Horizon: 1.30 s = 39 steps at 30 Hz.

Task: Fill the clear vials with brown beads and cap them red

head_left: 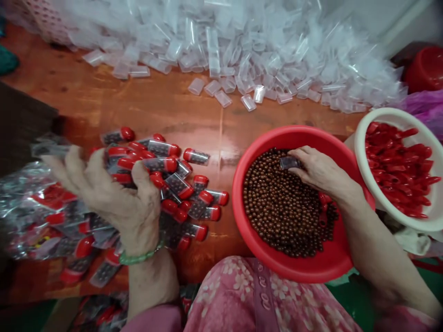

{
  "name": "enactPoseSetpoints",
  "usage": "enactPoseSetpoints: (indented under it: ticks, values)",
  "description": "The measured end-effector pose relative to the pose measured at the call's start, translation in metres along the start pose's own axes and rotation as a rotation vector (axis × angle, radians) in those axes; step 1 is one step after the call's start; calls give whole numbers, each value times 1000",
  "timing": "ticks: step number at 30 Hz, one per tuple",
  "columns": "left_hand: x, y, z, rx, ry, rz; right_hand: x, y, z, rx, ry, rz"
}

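Observation:
My right hand (320, 173) reaches into a red basin (297, 267) full of small brown beads (280, 207) and is closed on a small clear plastic vial (290, 162), pressing it into the beads. My left hand (114, 198) hovers over a heap of filled vials with red caps (180, 184) on the wooden table. Its fingers are spread and it holds nothing that I can see. A green bracelet (140, 257) circles the left wrist.
A big pile of empty clear vials (242, 50) covers the far side of the table (104, 101). A white bowl (394, 121) of red caps stands at the right, with another red container (427, 69) behind it. Bagged filled vials (38, 216) lie at the left.

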<state>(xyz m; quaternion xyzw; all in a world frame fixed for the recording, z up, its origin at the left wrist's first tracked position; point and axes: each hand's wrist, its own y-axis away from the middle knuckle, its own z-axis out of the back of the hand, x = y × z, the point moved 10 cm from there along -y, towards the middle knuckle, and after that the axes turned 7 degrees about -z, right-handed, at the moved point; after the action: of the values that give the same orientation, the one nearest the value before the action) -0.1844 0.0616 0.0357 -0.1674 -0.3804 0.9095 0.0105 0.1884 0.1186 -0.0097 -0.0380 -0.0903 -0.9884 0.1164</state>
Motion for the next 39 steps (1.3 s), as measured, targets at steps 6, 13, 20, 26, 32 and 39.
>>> enactPoseSetpoints:
  ticks: [6,13,20,26,32,39]
  values:
    - [-84,-5,-36,83,419,-99,1,-10,-19,68,162,5]
    - [-183,8,-56,283,829,-364,-37,-18,-25,-47,-535,-309]
    - [-190,18,-71,376,813,-427,0,-8,-39,-108,-535,-404]
    - [-195,22,-72,434,809,-497,39,29,-64,190,-589,-275]
    - [-208,27,-70,616,850,-603,40,60,-111,758,-1108,-567]
    - [-223,53,-74,952,663,-821,42,54,-114,788,-1253,-582]
